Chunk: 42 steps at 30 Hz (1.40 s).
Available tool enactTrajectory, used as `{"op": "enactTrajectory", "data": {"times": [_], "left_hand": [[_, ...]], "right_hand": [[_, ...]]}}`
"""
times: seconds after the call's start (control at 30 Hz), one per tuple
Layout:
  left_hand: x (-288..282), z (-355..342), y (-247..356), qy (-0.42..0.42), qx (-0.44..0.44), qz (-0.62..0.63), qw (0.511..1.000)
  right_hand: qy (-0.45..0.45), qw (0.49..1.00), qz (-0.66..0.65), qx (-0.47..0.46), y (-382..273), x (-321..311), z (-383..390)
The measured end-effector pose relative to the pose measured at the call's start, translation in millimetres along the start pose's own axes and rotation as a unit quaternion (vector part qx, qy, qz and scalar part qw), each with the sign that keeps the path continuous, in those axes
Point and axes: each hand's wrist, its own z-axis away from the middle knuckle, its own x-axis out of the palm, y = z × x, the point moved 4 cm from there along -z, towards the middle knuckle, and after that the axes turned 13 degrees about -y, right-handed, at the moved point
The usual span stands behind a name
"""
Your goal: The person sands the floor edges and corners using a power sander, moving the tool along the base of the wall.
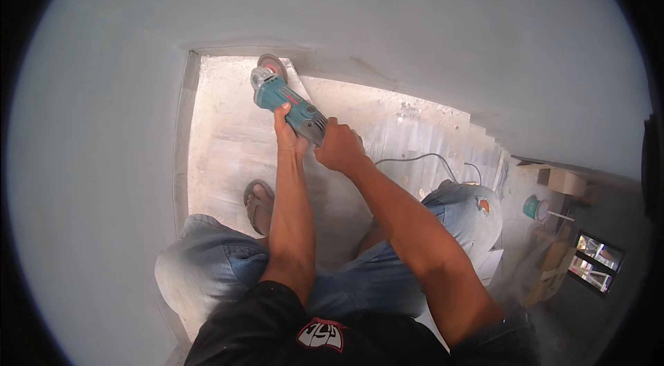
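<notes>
Grinder [294, 105] is in both hands, slanting over the pale floor [225, 127], in the far left part of the scene. From my remote place I see the left hand [288, 134] bent around the middle of its body, with the thumb pressed on the side. The right hand [341, 145] is curled around its near end, the fingers wrapped. The disc [275, 65] is near the foot of the far wall [415, 13]; whether they touch, I cannot tell. A cable [415, 158] curves at the right of the hands. One sandalled foot [259, 203] stands nearer, at left. Well to the right are a tub [531, 208] and boxes [567, 181].
</notes>
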Motion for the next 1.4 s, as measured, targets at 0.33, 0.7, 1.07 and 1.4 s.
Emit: {"op": "enactTrajectory", "data": {"times": [0.33,0.7,1.07,1.4], "left_hand": [[4,-4,-34,-0.101,-0.067,0.104,0.987],[5,-5,-62,-0.093,-0.165,0.082,0.979],[-7,-19,-36,-0.093,-0.242,0.098,0.961],[-1,-17,1,-0.101,-0.297,-0.059,0.948]], "right_hand": [[0.008,0.994,-0.008,0.113,-5,-13,35],[-0.015,0.977,-0.079,0.196,12,-7,40],[0.052,0.973,-0.195,0.115,-10,25,26],[0.048,0.940,-0.300,0.154,-37,42,32]]}}
